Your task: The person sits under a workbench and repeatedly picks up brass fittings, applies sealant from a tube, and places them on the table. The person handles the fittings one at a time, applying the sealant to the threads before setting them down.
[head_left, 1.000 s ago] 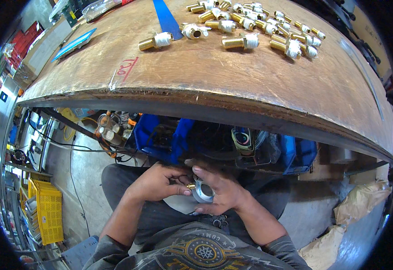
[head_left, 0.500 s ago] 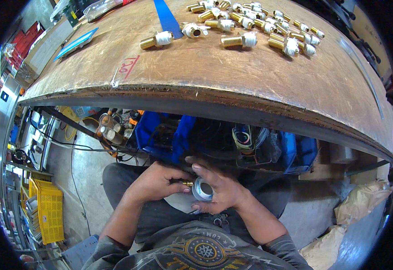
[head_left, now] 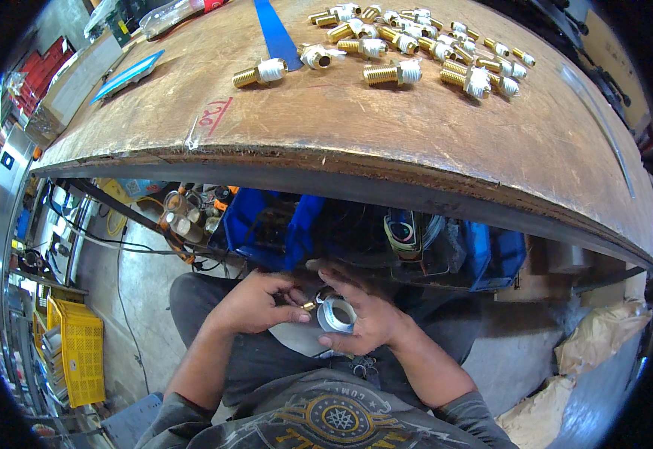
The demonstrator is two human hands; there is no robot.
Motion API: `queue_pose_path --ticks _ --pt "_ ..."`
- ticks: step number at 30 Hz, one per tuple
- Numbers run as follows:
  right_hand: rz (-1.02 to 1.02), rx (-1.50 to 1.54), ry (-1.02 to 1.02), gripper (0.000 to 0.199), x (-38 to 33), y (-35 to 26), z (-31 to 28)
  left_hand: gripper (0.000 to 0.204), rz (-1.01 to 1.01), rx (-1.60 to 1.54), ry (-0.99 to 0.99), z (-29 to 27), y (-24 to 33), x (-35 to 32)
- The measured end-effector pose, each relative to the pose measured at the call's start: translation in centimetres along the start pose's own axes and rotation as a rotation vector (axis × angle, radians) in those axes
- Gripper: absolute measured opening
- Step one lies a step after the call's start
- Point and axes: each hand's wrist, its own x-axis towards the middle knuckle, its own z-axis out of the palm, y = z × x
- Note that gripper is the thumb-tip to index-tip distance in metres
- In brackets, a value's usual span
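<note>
My left hand point(head_left: 261, 305) is closed on a small brass threaded fitting point(head_left: 309, 306), pinched between thumb and fingers over my lap. Close beside it, my right hand point(head_left: 377, 318) grips a roll of white thread seal tape point(head_left: 326, 318), thumb below and fingers above. A bit of white shows between fitting and roll, too small to make out clearly. On the wooden bench point(head_left: 289, 112) in front lie several brass fittings point(head_left: 394, 73) with white tape on their threads, most of them clustered toward the back right.
A blue strip point(head_left: 278, 34) and a blue flat object point(head_left: 127, 75) lie on the bench. Under its front edge hang blue bins point(head_left: 296, 224) close above my hands. A yellow crate point(head_left: 78, 352) stands on the floor at left; brown paper point(head_left: 603, 340) lies at right.
My left hand has drawn slightly away from the tape roll, and more of the brass fitting shows. The right hand keeps hold of the roll, nearly in place.
</note>
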Motion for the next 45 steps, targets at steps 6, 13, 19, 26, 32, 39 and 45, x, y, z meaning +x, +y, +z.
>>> queue_pose_path --ticks 6,13,19,26,32,39,45 --pt "0.011 -0.032 -0.028 0.094 -0.3 0.1 -0.3 0.031 0.283 0.204 0.079 0.9 0.2 0.5" --pt "0.055 -0.129 -0.038 0.087 -0.1 -0.3 -0.3 0.025 0.234 0.561 0.264 3.0 -0.9 0.9" --pt "0.048 -0.178 -0.015 0.079 0.3 -0.7 -0.4 0.026 0.277 0.402 0.345 2.8 -1.3 0.8" --pt "0.184 -0.106 -0.087 0.071 0.7 -1.1 -0.5 0.028 0.075 -0.045 0.212 1.6 -0.2 0.2" --pt "0.237 0.022 -0.084 0.069 0.3 -0.3 -0.1 0.026 0.041 -0.275 0.166 1.4 -0.6 0.3" --pt "0.44 0.233 -0.037 0.056 0.0 0.6 0.8 0.028 0.006 -0.379 0.173 1.6 -1.6 0.7" --pt "0.563 0.178 0.187 0.034 -1.0 2.5 3.2 0.031 0.02 -0.309 0.224 2.3 -1.5 1.2"
